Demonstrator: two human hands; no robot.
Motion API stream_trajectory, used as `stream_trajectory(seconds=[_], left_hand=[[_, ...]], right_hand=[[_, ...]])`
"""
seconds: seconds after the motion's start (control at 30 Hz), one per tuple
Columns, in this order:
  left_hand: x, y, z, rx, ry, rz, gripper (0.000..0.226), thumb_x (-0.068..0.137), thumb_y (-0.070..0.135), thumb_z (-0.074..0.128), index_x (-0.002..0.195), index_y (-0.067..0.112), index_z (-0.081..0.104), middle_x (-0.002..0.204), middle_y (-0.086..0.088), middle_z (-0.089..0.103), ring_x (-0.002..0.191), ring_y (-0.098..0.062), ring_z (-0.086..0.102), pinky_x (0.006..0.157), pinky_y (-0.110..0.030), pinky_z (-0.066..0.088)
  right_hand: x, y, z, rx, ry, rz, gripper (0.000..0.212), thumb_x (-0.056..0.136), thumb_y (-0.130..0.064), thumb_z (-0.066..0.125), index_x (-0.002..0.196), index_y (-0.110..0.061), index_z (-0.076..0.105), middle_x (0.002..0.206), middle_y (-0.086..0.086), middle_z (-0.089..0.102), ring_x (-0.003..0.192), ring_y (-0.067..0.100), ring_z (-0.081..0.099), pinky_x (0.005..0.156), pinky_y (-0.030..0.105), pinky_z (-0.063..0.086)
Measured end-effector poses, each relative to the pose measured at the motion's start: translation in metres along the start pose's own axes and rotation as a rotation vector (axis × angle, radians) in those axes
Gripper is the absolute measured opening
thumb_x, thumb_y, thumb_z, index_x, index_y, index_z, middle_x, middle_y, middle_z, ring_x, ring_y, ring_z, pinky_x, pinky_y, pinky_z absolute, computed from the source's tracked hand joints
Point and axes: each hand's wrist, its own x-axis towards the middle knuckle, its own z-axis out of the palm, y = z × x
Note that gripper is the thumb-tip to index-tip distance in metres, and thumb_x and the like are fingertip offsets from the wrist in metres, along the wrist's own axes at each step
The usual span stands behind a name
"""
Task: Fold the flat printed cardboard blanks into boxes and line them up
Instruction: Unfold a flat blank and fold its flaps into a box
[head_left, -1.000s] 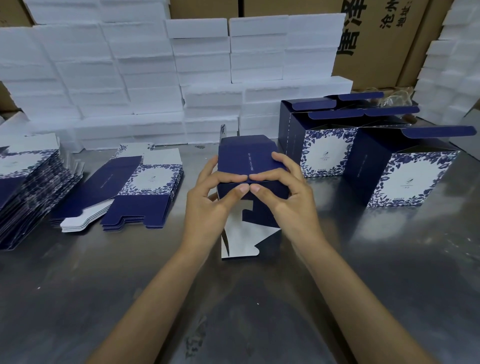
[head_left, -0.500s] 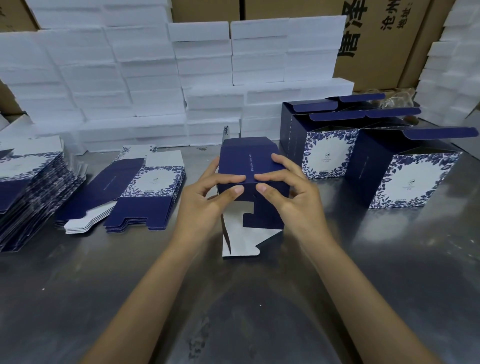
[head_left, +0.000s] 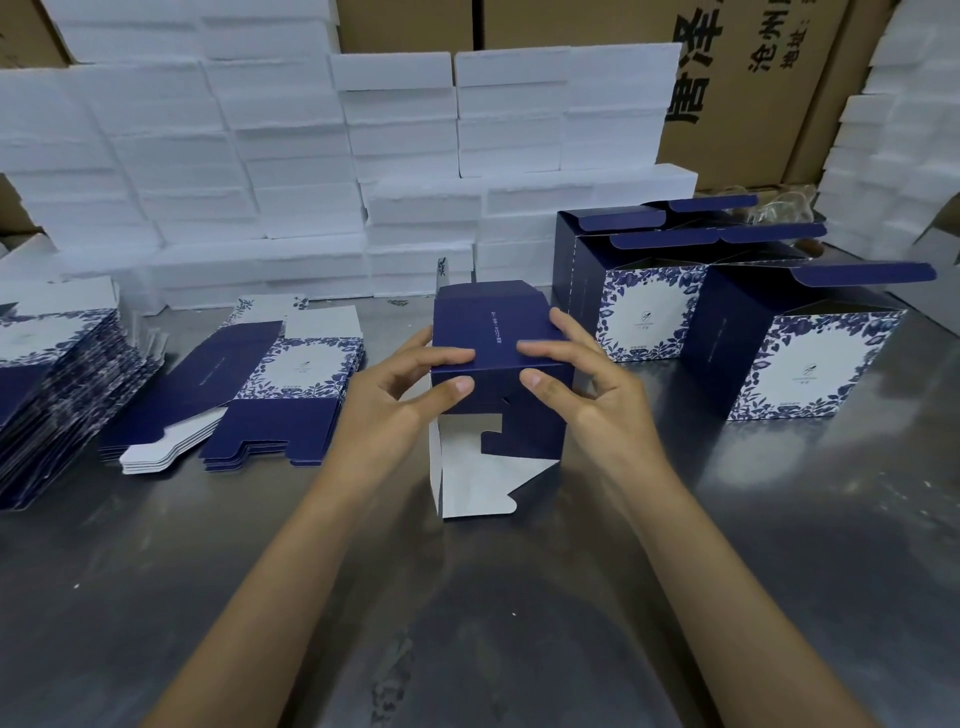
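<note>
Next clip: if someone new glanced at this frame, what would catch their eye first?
Probably the half-folded navy box at table centre, gripped by the left hand and right hand, its white bottom flaps still open toward the camera. Next, the finished floral boxes lined up at right with lids open, and the stack of flat blanks at left. A wall of white foam blocks fills the back.

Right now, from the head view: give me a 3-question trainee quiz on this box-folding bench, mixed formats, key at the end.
1. True or false: both hands grip the half-folded box.
2. The erected boxes stand on which side of it? A) left B) right C) behind the foam
3. Fill in: the bottom flaps of the held box are ____.

Key: 1 true: left hand and right hand pinch its near top edge. 2 B. 3 open; flat blanks lie left.
</note>
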Motion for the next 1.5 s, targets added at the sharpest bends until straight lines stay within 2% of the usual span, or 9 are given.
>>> stream_trajectory(seconds=[0.23,0.37,0.5,0.8,1.0,1.13,1.27,1.37,1.5], left_hand=[[-0.004,-0.004,0.008,0.079,0.185,0.060,0.026,0.094,0.004,0.065,0.108,0.024,0.073,0.124,0.005,0.069,0.109,0.001,0.064,0.087,-0.014,0.049],[0.000,-0.009,-0.001,-0.013,0.374,-0.022,0.032,0.100,0.009,0.057,0.125,0.028,0.059,0.127,0.004,0.066,0.099,0.004,0.065,0.077,-0.008,0.047],[0.001,-0.013,0.004,-0.209,0.414,-0.235,0.036,0.103,0.005,0.048,0.125,0.033,0.055,0.124,0.002,0.067,0.086,-0.006,0.068,0.068,-0.023,0.054],[-0.016,-0.020,0.038,-0.204,-0.127,-0.715,0.032,0.103,0.022,0.053,0.127,0.002,0.048,0.086,-0.018,0.075,0.061,-0.023,0.073,0.043,-0.026,0.053],[-0.018,-0.020,0.031,-0.110,-0.548,-0.832,0.051,0.105,0.042,0.040,0.107,0.000,0.067,0.093,-0.019,0.074,0.062,-0.020,0.071,0.040,-0.022,0.049],[-0.013,-0.002,0.015,0.188,-0.502,-0.787,0.041,0.099,0.024,0.047,0.070,0.006,0.069,0.066,-0.016,0.068,0.047,-0.020,0.062,0.037,-0.020,0.043],[-0.002,0.015,-0.008,0.413,0.091,-0.516,0.046,0.090,0.026,0.047,0.046,0.013,0.050,0.053,-0.012,0.059,0.042,-0.023,0.046,0.043,-0.023,0.036],[-0.004,0.015,-0.010,0.459,0.425,-0.047,0.023,0.093,0.031,0.054,0.078,0.014,0.057,0.080,0.004,0.063,0.073,-0.020,0.055,0.063,-0.024,0.044],[-0.008,0.009,0.004,0.537,0.078,0.119,0.034,0.094,0.032,0.067,0.126,0.037,0.058,0.133,0.030,0.050,0.128,0.010,0.041,0.104,-0.012,0.034]], right_hand=[[0.002,0.003,-0.004,-0.022,0.107,-0.007,0.029,0.098,-0.023,0.065,0.125,-0.035,0.067,0.155,-0.017,0.041,0.132,-0.015,0.042,0.096,0.010,0.046],[0.008,0.016,-0.012,0.013,0.240,0.243,0.032,0.108,-0.021,0.046,0.138,-0.032,0.052,0.140,-0.014,0.053,0.134,0.009,0.050,0.115,0.043,0.041],[0.004,0.022,0.001,-0.006,0.076,0.337,0.025,0.105,-0.020,0.053,0.126,-0.032,0.058,0.127,-0.009,0.065,0.122,0.011,0.060,0.110,0.038,0.047],[0.002,0.000,-0.007,0.016,-0.015,0.017,0.033,0.098,-0.010,0.063,0.130,-0.020,0.064,0.147,-0.011,0.051,0.123,-0.014,0.052,0.097,0.010,0.044],[-0.004,-0.010,-0.004,-0.191,-0.159,-0.030,0.031,0.093,-0.005,0.069,0.120,-0.020,0.068,0.155,-0.011,0.040,0.141,-0.006,0.037,0.120,0.029,0.032],[-0.006,-0.010,-0.001,-0.241,-0.155,-0.026,0.031,0.092,-0.010,0.072,0.120,-0.025,0.069,0.153,-0.014,0.041,0.139,-0.007,0.038,0.120,0.036,0.031],[-0.006,-0.010,-0.001,-0.230,-0.149,-0.010,0.033,0.091,-0.013,0.074,0.121,-0.026,0.070,0.153,-0.015,0.040,0.139,-0.009,0.038,0.121,0.036,0.031],[-0.006,-0.009,0.000,-0.226,-0.147,-0.010,0.034,0.090,-0.013,0.074,0.122,-0.025,0.070,0.153,-0.014,0.040,0.139,-0.006,0.038,0.120,0.038,0.032],[-0.006,-0.011,0.001,-0.213,-0.142,-0.008,0.032,0.088,-0.012,0.076,0.118,-0.024,0.071,0.152,-0.013,0.041,0.138,-0.002,0.042,0.117,0.045,0.035]])
